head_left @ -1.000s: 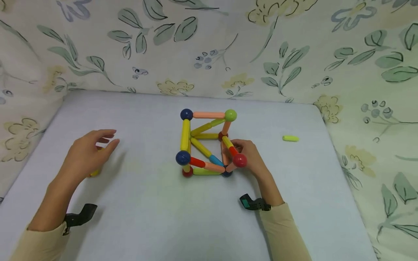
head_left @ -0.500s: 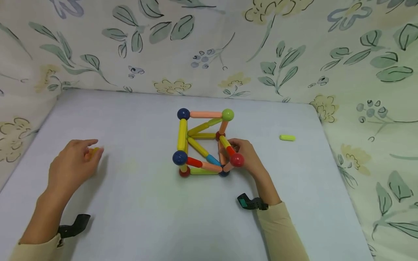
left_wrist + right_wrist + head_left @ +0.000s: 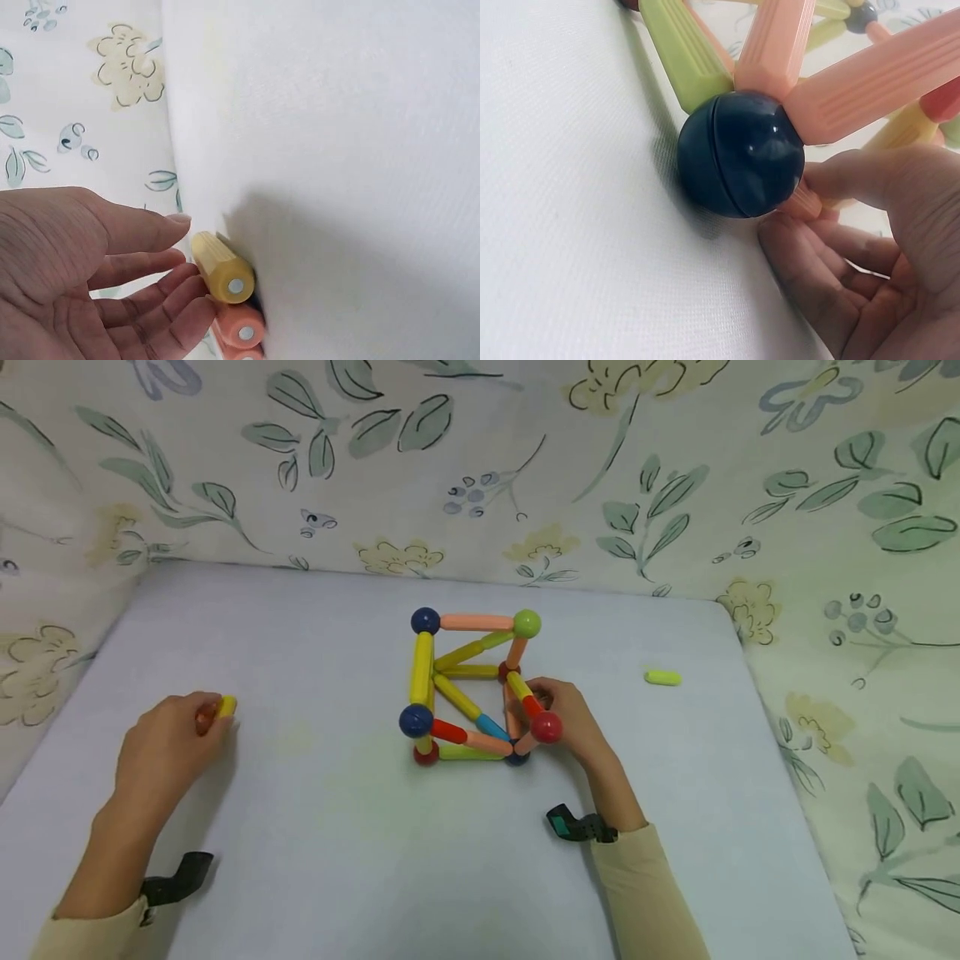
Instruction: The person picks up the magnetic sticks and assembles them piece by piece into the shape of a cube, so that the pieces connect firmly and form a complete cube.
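Note:
At the left of the table my left hand (image 3: 165, 739) is at a yellow magnetic rod (image 3: 225, 270). In the left wrist view its loosely bent fingers reach that rod's side, while the thumb stands apart from it. Orange rods (image 3: 244, 328) lie beside the yellow one. A framework of magnetic rods and balls stands mid-table, with a navy ball (image 3: 742, 154) at its near right lower corner. Just behind this ball my right hand (image 3: 567, 720) pinches a salmon rod (image 3: 804, 202) between thumb and fingers. A red ball (image 3: 546, 727) tops that corner.
A lime-green rod (image 3: 663, 677) lies alone at the right on the white table (image 3: 337, 860). Navy balls (image 3: 416, 720) and a green ball (image 3: 527, 623) mark other upper corners of the framework. Floral cloth (image 3: 480, 468) hangs behind the table.
My left hand has moved left and down to the yellow rod, its fingers drawing closer together. The right hand and the framework have stayed in place.

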